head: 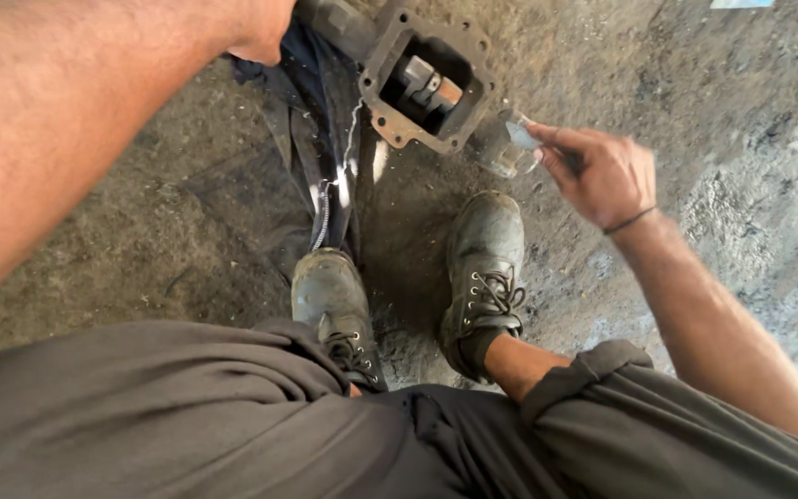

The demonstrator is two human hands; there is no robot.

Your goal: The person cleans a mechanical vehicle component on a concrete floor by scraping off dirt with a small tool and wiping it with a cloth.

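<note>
Hands are busy over a dirty metal box that lies on the dusty floor. Only one view shows this, from the head, looking straight down.

The right hand has a closed grip on a small clear cup, pinched between thumb and fingers. The cup is tipped, and its open end points toward the box, just past the fingertips. The box has a square hole in the top with rusty bolt holes all around its rim. Shiny metal parts sit deep inside the hole.

The left hand is up at the top edge, just beside the box. It looks curled, but most of it is cut off, so I cannot tell if its grip is closed on anything.

A dark cloth with a zipper lies on the floor below the left hand. Two worn boots stand below the right hand, close to the box.

I think it works best to hold the cup firm and low, close to the hole. Tip it slowly, so nothing spills on the rim or the floor. The left hand can keep the box from rocking.
</note>
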